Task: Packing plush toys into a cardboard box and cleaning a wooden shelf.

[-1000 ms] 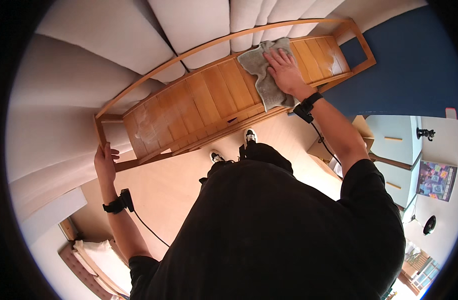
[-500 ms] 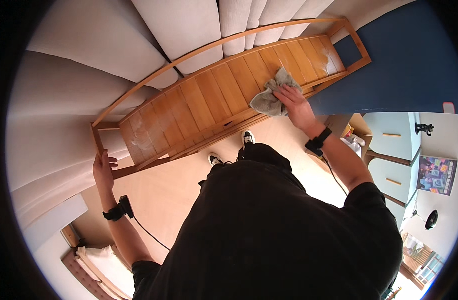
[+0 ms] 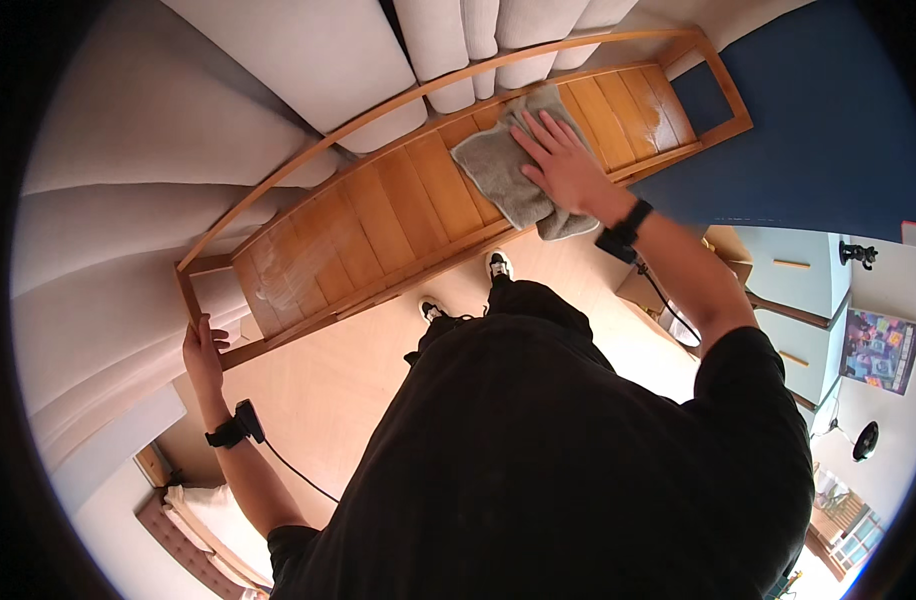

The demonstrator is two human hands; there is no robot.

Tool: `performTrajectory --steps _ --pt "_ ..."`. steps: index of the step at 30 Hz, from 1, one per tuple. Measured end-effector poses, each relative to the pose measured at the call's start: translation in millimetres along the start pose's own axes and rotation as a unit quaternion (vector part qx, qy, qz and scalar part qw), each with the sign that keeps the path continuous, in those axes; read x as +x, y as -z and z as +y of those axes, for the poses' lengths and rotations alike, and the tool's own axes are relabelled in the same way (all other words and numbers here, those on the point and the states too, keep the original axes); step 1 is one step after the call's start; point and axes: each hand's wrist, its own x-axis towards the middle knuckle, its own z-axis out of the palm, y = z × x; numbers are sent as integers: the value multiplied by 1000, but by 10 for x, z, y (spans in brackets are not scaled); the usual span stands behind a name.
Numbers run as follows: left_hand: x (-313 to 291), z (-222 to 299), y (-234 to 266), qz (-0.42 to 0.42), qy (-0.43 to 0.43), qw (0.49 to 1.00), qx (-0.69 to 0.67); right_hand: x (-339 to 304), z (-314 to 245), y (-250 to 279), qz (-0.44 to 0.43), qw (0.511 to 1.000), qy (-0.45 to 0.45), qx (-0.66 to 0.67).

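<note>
A long wooden slatted bench with a curved rail stands in front of me. My right hand lies flat, fingers spread, pressing a grey cloth onto the slats right of the middle. At the left end, my left hand grips the bench's frame near its corner. Pale smears show on the slats at the left end and the far right end. Both wrists wear black bands, and a cable runs from the left one.
Grey sofa cushions lie just behind the bench. A dark blue surface is at the right. My shoes stand on the light wood floor. Pale blue drawers and a cardboard box are at the right.
My right hand has slid the cloth along the slats from the bench's right end toward its middle. My left hand has stayed on the frame's left end.
</note>
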Motion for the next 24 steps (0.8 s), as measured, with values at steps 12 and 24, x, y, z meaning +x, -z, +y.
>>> performTrajectory --steps 12,24 --pt "-46 45 32 16 19 999 45 -745 314 331 -43 998 -27 38" --pt "3 -30 37 -4 -15 1000 0 49 655 -30 -3 994 -104 -19"
